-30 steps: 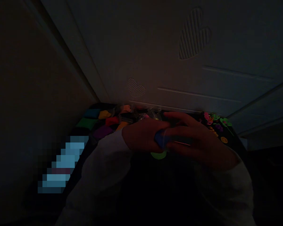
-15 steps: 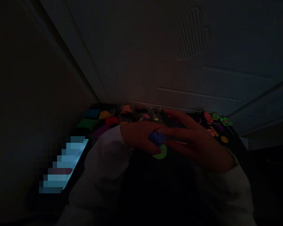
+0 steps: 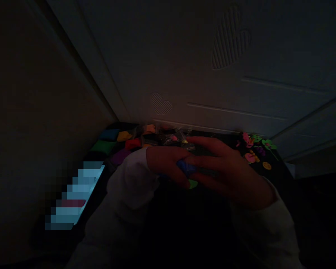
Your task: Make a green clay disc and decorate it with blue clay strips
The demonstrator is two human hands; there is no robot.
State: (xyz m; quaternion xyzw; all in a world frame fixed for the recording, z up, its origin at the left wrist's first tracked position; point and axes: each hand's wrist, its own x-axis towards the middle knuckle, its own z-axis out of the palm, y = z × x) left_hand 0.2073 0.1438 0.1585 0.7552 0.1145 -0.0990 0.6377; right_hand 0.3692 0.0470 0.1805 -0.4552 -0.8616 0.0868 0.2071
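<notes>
Gripping blue packet (image 3: pixel 186 168) w/ left hand (image 3: pixel 169 160), pinching its right end w/ right hand (image 3: pixel 229 166), prob. for steadiness, over mid desk (image 3: pixel 276 166) by green disc (image 3: pixel 193 184); w/ coloured packs (image 3: pixel 103 147) far left, prob. for easy reach.

Wall panel (image 3: pixel 179 67) standing behind desk (image 3: pixel 277 172); larger heart relief (image 3: pixel 229 41) upper right, smaller heart relief (image 3: pixel 161 104) lower left. Packets (image 3: pixel 103 147) spread across desk's far left; small bags (image 3: pixel 172 138) right of them, near panel's foot. Far right: flower-shaped piece (image 3: pixel 268 144), round piece (image 3: pixel 267 165) in front of it. Left side, nearer: screen (image 3: pixel 70 194) (blurred, device unclear). Middle: bundle (image 3: pixel 186 167) between left hand (image 3: pixel 168 160) and right hand (image 3: pixel 231 166); flat piece (image 3: pixel 193 184) partly hidden below them.
</notes>
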